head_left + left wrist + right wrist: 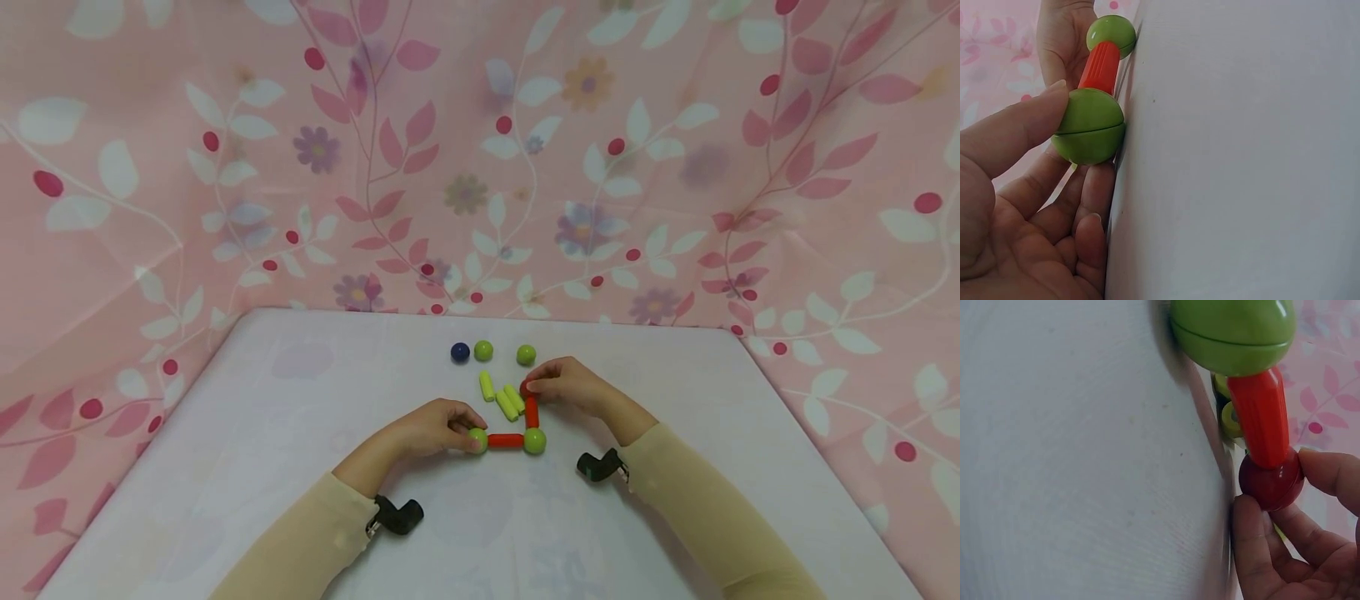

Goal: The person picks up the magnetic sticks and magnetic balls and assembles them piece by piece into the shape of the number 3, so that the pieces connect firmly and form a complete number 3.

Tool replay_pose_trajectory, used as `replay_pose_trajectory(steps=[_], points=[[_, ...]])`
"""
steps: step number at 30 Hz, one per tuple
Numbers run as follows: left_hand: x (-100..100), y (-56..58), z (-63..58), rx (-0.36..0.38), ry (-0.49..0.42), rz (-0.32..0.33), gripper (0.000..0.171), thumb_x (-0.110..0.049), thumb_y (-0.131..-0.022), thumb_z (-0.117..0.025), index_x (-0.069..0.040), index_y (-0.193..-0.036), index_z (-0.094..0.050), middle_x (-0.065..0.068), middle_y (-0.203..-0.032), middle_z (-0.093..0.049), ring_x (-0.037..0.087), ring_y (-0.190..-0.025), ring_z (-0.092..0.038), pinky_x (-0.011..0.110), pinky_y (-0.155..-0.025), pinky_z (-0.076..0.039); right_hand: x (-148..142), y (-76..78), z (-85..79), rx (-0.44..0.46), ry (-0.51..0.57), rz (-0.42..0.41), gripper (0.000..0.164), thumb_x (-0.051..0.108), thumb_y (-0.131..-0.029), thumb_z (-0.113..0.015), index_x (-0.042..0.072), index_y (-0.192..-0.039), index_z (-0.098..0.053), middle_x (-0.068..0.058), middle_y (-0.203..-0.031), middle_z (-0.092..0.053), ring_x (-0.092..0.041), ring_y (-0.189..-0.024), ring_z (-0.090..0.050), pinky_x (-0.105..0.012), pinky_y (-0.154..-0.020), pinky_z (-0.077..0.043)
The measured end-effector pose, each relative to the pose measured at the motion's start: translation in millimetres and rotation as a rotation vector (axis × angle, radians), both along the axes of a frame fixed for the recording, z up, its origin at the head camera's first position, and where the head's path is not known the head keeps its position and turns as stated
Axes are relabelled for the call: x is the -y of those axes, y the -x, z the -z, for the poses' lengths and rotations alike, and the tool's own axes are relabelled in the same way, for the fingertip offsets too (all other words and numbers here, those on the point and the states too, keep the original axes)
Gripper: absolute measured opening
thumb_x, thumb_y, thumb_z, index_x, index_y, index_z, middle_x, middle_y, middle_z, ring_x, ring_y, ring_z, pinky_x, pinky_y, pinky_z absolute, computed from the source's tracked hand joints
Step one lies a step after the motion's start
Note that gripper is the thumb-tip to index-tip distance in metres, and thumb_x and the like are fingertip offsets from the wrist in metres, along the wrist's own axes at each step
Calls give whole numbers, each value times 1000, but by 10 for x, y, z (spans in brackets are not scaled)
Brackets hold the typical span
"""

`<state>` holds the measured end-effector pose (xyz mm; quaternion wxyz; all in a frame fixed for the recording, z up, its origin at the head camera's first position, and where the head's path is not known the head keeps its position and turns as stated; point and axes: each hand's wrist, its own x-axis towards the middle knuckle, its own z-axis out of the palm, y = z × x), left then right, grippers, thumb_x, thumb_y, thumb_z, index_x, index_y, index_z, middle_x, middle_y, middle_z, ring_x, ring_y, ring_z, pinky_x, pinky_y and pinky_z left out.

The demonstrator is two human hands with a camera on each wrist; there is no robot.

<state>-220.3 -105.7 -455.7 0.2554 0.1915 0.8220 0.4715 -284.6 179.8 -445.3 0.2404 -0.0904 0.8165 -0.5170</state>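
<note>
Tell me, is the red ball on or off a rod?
On: in the right wrist view, the red ball meets a red rod with no visible gap. How firmly, I cannot tell.

On the surface (300, 533), the corner ball (535, 441) has one rod (506, 441) to its left, ending at the left ball (1091, 125), and another rod (532, 414) behind it, ending at the far ball (1272, 487). Inside their angle lie three loose rods (507, 406). Behind them are three loose balls (483, 350), two at left and one at right.
</note>
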Motion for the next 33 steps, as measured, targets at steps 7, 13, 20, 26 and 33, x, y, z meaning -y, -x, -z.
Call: replay_pose_trajectory(steps=[7, 13, 20, 26, 33], points=[[-4, 2, 7, -7, 4, 3, 30, -22, -88, -80, -13, -115, -72, -5, -104, -68, 14, -96, -59, 32, -88, -48, 12, -3, -14, -2, -40, 22, 26, 18, -95, -70, 1, -116, -69, -8, -106, -72, -21, -95, -66, -35, -91, -54], [-11, -13, -14, -13, 12, 7, 29, -22, -88, -79, -13, -114, -72, -5, -104, -68, 14, -96, -59, 32, -88, -48, 10, 3, -9, -16, -68, 6, 27, 20, -95, -70, 3, -117, -70, -7, -106, -73, -21, -95, -65, -35, -91, -53], [-12, -15, -16, -14, 11, 9, 29, -21, -88, -79, -13, -115, -72, -5, -104, -68, 14, -96, -59, 32, -89, -48, 12, -9, -21, -24, -74, 2, 29, 20, -95, -71, 3, -118, -69, -6, -106, -72, -20, -94, -64, -34, -90, -53], [-12, -16, -17, -15, 12, 8, 29, -21, -88, -79, -13, -115, -72, -5, -105, -68, 14, -96, -59, 32, -90, -48, 8, -21, -36, -24, -54, -3, 28, 19, -95, -71, 2, -118, -69, -6, -106, -72, -20, -95, -64, -33, -90, -53], [-15, -23, -15, -8, 10, -1, 29, -21, -88, -79, -13, -115, -72, -5, -105, -68, 14, -96, -59, 32, -89, -48, 3, -4, -25, -26, -67, -9, 29, 20, -95, -71, 3, -118, -69, -6, -106, -72, -20, -95, -64, -34, -90, -53]])
